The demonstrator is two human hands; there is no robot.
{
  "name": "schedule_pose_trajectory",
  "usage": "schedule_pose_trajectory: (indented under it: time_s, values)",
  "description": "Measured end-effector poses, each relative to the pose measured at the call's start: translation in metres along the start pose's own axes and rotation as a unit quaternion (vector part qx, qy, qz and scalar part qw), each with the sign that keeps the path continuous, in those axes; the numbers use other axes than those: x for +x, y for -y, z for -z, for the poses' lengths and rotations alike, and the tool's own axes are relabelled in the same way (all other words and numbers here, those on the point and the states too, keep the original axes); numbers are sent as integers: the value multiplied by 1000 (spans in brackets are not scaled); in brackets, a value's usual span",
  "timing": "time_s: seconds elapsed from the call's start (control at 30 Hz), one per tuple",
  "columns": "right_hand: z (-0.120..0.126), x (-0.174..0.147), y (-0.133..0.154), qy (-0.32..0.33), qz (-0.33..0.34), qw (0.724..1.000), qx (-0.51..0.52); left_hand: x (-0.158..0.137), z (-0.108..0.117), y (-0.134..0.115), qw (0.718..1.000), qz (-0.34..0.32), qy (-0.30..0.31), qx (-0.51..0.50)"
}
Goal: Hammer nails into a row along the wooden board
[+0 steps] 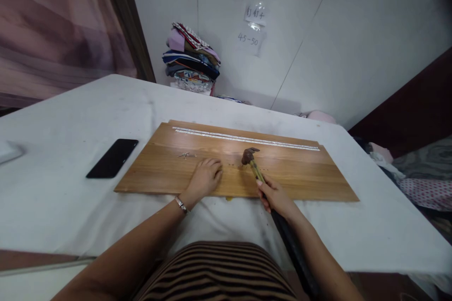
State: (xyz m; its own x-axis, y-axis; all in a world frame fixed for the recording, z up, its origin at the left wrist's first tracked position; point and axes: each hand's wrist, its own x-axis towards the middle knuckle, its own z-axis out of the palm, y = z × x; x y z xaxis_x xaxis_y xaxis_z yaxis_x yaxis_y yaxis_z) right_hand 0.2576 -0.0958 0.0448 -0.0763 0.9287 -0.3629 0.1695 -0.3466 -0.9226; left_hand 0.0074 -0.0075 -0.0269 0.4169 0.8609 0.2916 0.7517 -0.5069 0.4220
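Note:
A claw hammer (257, 169) is gripped in my right hand (277, 195), closed around the upper part of its handle. The hammer's rusty head hangs over the middle of a brown wooden board (307, 181), beside a row of small dark dots that may be nails or holes. My left hand (205, 176) rests on the board left of the hammer head, palm down with fingers lying on the wood, and nothing visible in it. A little pile of loose nails (186, 155) lies on the board, up and left of that hand.
Two white strips with markings (247, 139) run along the board's far edge. A black phone (112, 159) lies left of the board on the white-covered table (52, 160). Folded clothes (192, 59) are stacked against the wall, under paper notes (250, 40). More cloth hangs at right.

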Motion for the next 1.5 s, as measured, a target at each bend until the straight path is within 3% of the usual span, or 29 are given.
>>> schedule_pose_trajectory:
  time_s: [1.5]
  values:
    - [-1,4,0,10,-8,1000,-6,0,-1,0,1000,-1,-2,-14]
